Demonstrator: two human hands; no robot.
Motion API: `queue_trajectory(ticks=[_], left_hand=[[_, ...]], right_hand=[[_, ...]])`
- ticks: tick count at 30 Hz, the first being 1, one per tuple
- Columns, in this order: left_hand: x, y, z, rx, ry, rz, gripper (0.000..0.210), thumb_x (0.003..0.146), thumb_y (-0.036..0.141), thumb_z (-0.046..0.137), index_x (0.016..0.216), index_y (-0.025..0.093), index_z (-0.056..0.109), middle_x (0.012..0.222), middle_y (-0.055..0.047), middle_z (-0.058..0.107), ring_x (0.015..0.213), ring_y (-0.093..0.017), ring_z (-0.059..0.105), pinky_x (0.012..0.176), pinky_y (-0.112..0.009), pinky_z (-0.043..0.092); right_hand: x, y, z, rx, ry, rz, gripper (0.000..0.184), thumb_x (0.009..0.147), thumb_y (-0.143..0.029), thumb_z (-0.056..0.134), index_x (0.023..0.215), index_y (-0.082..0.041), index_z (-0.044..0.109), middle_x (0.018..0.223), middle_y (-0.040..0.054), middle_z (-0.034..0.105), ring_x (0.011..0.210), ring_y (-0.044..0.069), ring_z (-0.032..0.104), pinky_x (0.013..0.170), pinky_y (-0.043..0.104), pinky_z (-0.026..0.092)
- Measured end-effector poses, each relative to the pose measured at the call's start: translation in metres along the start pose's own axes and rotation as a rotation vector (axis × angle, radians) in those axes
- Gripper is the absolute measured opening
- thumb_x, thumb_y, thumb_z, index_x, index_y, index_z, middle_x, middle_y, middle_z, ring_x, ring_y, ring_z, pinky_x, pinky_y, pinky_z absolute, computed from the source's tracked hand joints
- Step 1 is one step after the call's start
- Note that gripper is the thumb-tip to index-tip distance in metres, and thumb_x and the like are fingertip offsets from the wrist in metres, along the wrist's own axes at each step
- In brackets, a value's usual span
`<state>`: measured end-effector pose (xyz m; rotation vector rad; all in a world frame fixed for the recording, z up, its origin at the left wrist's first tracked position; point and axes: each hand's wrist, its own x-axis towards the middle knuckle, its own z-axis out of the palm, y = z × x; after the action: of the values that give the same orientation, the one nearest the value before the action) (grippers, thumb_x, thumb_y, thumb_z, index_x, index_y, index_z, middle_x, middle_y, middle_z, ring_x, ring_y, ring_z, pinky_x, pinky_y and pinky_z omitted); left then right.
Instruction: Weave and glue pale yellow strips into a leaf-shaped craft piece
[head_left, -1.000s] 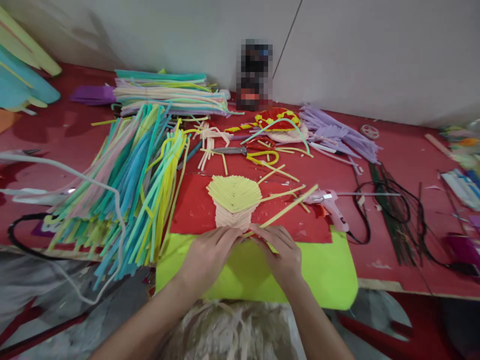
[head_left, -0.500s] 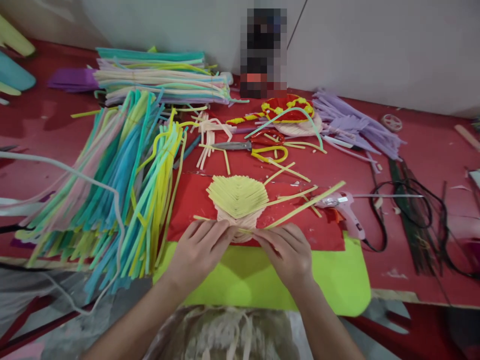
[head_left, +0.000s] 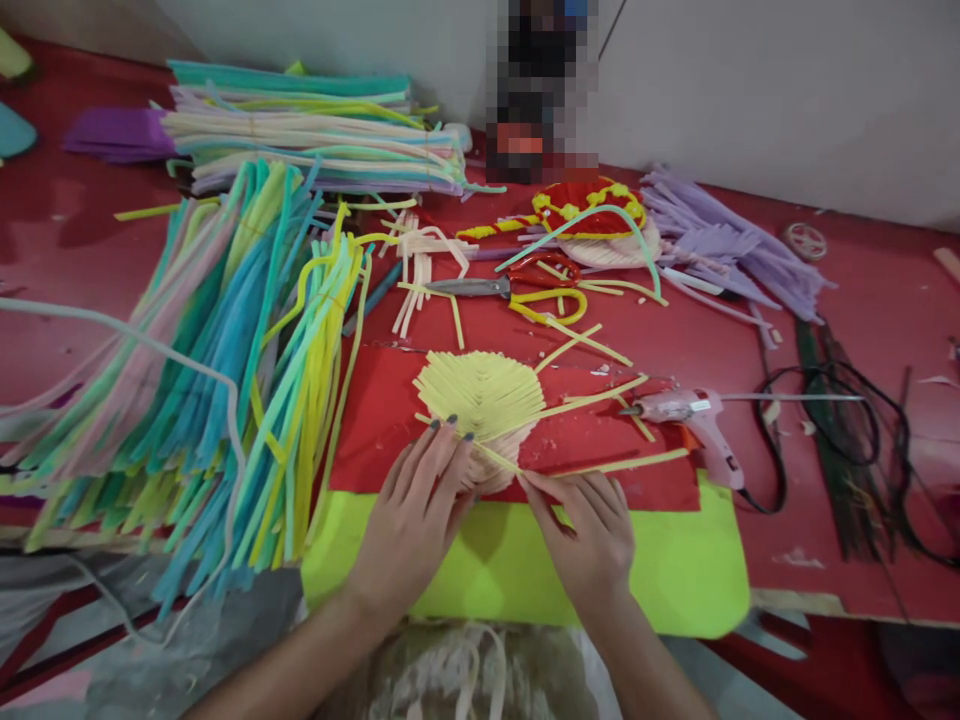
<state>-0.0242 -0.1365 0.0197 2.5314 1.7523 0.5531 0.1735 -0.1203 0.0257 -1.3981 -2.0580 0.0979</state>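
Observation:
A rounded piece made of pale yellow pipe cleaners (head_left: 480, 390) in a V pattern lies over a pale pink ridged pad (head_left: 517, 437). My left hand (head_left: 420, 490) rests at its lower left, fingers stretched out over a yellow strip that slants across the pad. My right hand (head_left: 589, 525) is closed, thumb and forefinger pinching a yellow pipe cleaner (head_left: 630, 463) at the pad's lower right edge; its long end points right. Beneath lies a red sheet (head_left: 375, 450) on a lime green mat (head_left: 682, 580). My left thumb is partly hidden.
Scissors (head_left: 547, 290) lie behind the piece among cut strips. A pink glue gun (head_left: 694, 415) with its black cord is at right. Bundles of coloured pipe cleaners (head_left: 225, 330) fill the left, purple ones (head_left: 735, 240) the back right. A red and yellow ornament (head_left: 589, 210) lies behind the scissors.
My left hand has gone from a pinch to fingers laid out over the strip on the pad. The right hand's long yellow end has swung lower. The view has shifted slightly.

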Motion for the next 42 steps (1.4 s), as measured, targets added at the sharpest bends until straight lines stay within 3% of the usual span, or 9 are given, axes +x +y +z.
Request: queue_trajectory(ticks=[5,11,23,34,42], left_hand=[[-0.011,0.0,-0.002,0.012,0.002,-0.045,0.061,0.092,0.029,0.057,0.145,0.008,0.037,0.145,-0.021,0.047,0.133,-0.032,0.045,0.104,-0.044,0.045],[-0.015,0.0,0.004,-0.022,-0.042,-0.02,0.06,0.094,0.032,0.052,0.145,0.007,0.035,0.146,-0.022,0.047,0.133,-0.03,0.047,0.103,-0.042,0.047],[-0.009,0.001,0.008,-0.079,-0.129,-0.04,0.073,0.096,0.039,0.046,0.154,0.007,0.015,0.157,-0.02,0.031,0.147,-0.028,0.028,0.112,-0.043,0.041],[-0.01,0.008,0.01,0.029,-0.123,-0.139,0.076,0.095,0.046,0.045,0.153,0.003,0.02,0.158,-0.024,0.025,0.144,-0.037,0.03,0.112,-0.051,0.037],[-0.009,0.01,0.01,0.05,-0.159,-0.159,0.071,0.094,0.044,0.047,0.152,0.008,0.027,0.159,-0.023,0.024,0.143,-0.038,0.033,0.111,-0.053,0.037]], right_hand=[[-0.005,-0.006,0.001,0.034,0.013,0.018,0.011,0.084,-0.012,0.071,0.089,-0.021,0.067,0.075,0.0002,0.073,0.07,0.016,0.06,0.073,0.03,0.042],[-0.008,-0.009,0.005,0.057,0.041,0.025,0.014,0.083,-0.01,0.071,0.091,-0.021,0.067,0.077,0.0002,0.073,0.072,0.015,0.062,0.074,0.03,0.043],[-0.017,-0.007,0.009,0.004,0.048,0.064,0.012,0.084,-0.012,0.071,0.091,-0.021,0.067,0.078,0.0008,0.074,0.073,0.016,0.062,0.075,0.032,0.045],[-0.016,-0.01,0.006,-0.026,0.037,0.062,0.009,0.085,-0.013,0.071,0.088,-0.02,0.067,0.074,0.0008,0.073,0.07,0.016,0.059,0.072,0.031,0.042],[-0.012,-0.01,0.003,-0.047,-0.013,0.043,0.003,0.087,-0.017,0.069,0.088,-0.02,0.068,0.073,0.0006,0.071,0.068,0.016,0.057,0.071,0.031,0.038]])
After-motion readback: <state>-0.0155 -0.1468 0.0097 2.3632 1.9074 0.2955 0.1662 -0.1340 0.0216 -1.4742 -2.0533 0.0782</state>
